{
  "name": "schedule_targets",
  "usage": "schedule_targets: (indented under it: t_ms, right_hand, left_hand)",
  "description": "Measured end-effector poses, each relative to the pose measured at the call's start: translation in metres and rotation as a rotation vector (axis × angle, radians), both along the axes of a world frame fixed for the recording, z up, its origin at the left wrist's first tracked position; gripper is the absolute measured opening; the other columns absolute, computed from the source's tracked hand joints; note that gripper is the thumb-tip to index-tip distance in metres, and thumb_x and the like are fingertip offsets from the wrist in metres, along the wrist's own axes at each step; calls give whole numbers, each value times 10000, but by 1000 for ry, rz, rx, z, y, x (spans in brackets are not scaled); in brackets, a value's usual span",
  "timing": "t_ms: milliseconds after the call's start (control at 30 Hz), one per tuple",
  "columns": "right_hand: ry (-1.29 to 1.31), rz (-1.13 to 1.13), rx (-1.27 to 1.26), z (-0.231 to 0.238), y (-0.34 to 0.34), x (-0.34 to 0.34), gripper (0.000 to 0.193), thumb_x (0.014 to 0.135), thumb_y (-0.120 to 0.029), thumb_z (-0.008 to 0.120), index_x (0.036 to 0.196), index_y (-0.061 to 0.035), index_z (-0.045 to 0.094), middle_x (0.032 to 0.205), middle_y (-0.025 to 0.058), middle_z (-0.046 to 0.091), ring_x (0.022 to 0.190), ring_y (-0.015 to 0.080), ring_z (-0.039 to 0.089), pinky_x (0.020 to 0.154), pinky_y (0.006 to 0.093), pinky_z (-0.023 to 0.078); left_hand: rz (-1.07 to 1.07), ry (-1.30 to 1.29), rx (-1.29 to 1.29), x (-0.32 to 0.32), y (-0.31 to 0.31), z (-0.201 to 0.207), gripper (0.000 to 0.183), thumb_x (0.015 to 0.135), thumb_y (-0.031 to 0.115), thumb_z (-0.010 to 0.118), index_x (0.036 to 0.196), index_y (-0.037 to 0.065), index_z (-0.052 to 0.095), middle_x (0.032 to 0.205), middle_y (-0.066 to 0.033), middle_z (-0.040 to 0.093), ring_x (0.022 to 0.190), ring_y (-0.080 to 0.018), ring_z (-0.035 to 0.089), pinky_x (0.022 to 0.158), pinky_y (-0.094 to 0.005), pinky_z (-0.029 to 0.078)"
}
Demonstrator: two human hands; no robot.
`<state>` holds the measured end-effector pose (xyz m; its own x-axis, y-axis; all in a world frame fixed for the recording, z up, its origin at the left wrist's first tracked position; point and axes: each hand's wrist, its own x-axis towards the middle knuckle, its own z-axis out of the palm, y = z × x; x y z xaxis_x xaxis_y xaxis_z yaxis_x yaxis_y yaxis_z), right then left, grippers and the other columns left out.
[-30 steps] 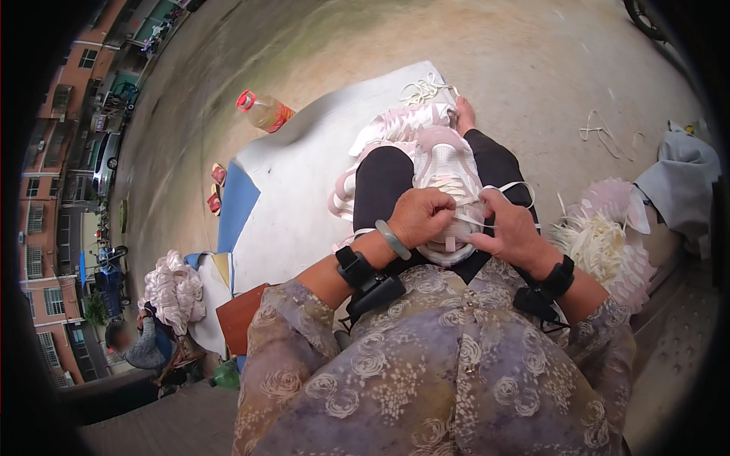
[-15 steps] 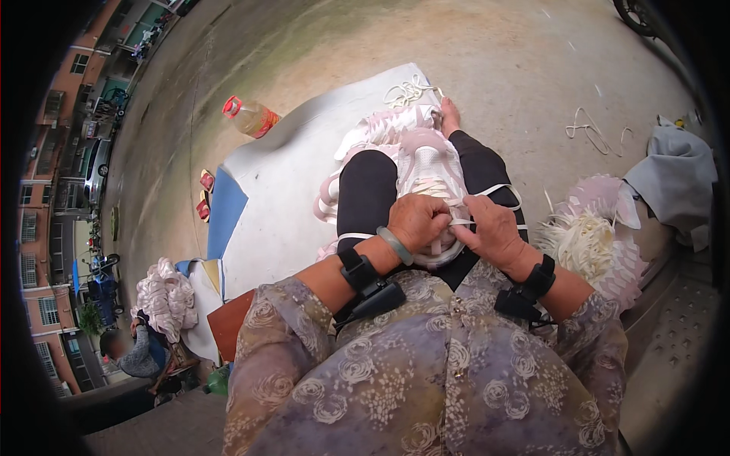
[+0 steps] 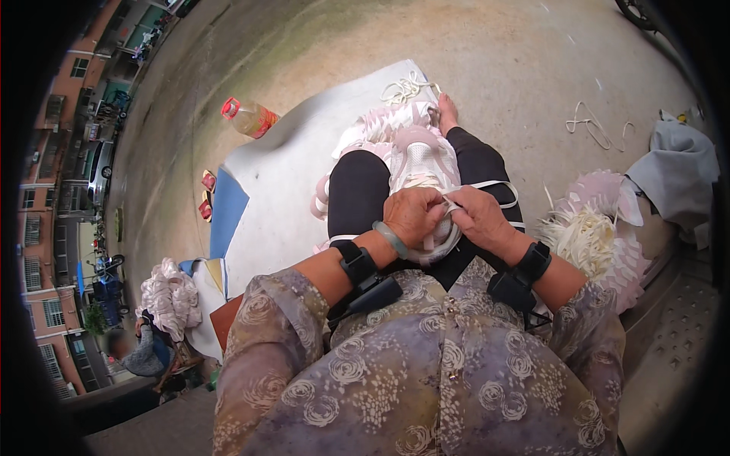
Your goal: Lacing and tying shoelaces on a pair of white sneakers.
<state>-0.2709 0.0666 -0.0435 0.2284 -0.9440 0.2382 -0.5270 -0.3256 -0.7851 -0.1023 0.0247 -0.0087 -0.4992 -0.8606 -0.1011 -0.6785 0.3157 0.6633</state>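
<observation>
A pink and white shoe upper lies between my thighs with its toe end pointing away from me. A white shoelace crosses its eyelet area and loops out over my right thigh. My left hand rests on the upper, its fingers bent in a pinch on the lace. Close against it, my right hand is closed on the same lace with thumb and forefinger. The fingers cover the eyelets there, so I cannot see which one the lace passes through. More pink and white uppers are stacked just beyond.
A white sheet spreads over the ground, with loose laces at its far corner. A bottle with a red cap stands left. Right are a bundle of cream laces and grey cloth. A person sits far left beside piled uppers.
My right hand has shifted left and now meets my left hand over the upper. The lace loop over my right thigh has moved slightly. My left hand has moved a little left.
</observation>
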Motion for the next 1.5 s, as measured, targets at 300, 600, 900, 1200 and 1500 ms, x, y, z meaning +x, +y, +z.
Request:
schedule_targets:
  t_ms: [300,600,900,1200,1500]
  right_hand:
    - [-122,-19,357,30,13,-11,461,667,-270,706,1028,-26,557,807,143,582,721,289,589,649,361,469]
    - [100,45,-48,36,16,3,402,706,-285,691,983,-38,535,845,158,603,771,320,599,642,393,474]
    - [185,21,18,12,5,-9,311,726,-217,661,892,-31,474,789,161,557,723,351,572,599,412,448]
    - [88,15,-111,0,11,-11,258,697,-156,699,807,-30,501,701,145,529,632,326,552,551,387,434]
    - [51,7,-86,0,12,-10,253,694,-150,699,771,-27,492,679,145,513,607,325,537,529,378,423]
  left_hand:
    - [-154,-75,-315,4,1,10,59,741,111,568,714,58,574,653,-130,571,630,-324,583,567,-379,463]
    - [-155,19,-241,22,0,9,66,733,122,566,718,58,576,656,-147,573,643,-325,586,570,-396,456]
    - [-45,-120,-251,-7,-14,-6,128,750,184,542,719,74,599,668,-153,600,670,-348,597,614,-442,469]
    - [-191,-64,-279,19,-2,14,104,746,140,554,699,47,551,641,-155,557,627,-341,575,564,-423,445]
    - [-16,-233,65,228,41,49,83,748,85,603,712,30,552,579,-136,514,515,-286,509,499,-341,414]
